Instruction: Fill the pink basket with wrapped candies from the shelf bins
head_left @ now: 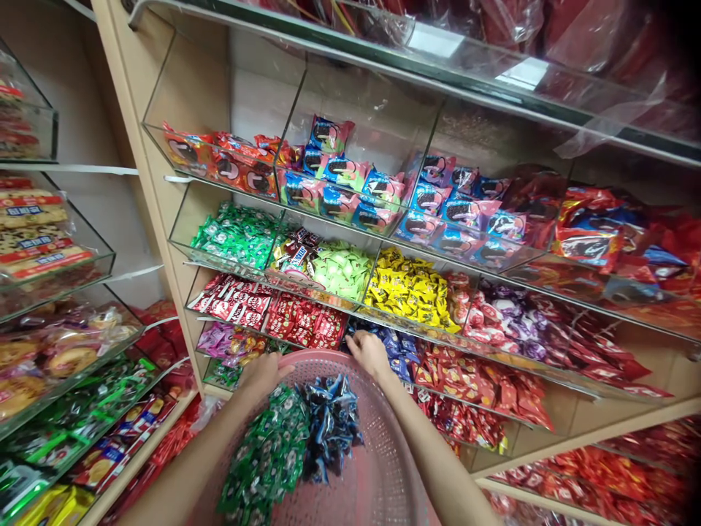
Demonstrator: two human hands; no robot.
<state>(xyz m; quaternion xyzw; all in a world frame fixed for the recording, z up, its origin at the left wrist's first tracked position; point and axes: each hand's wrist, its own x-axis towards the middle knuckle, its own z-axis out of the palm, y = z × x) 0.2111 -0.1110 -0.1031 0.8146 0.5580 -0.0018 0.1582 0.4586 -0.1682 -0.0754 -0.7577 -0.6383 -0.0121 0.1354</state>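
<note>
A pink plastic basket (383, 446) with a perforated wall is in front of me. Inside it lie a pile of green-wrapped candies (271, 446) on the left and dark blue-wrapped candies (332, 424) beside them. My left hand (266, 374) is closed on the basket's far left rim. Just beyond the far rim, my right hand (369, 353) is at a shelf bin of blue-wrapped candies (399, 347). Its fingers are curled at the bin's left end, and whatever they hold, if anything, is hidden.
Clear-fronted shelf bins hold green candies (235, 234), yellow candies (408, 292), red packets (307, 321) and blue-pink snack packs (345, 172). A glass shelf edge (416, 73) juts out above. Another rack with wrapped cakes (33, 226) stands at left.
</note>
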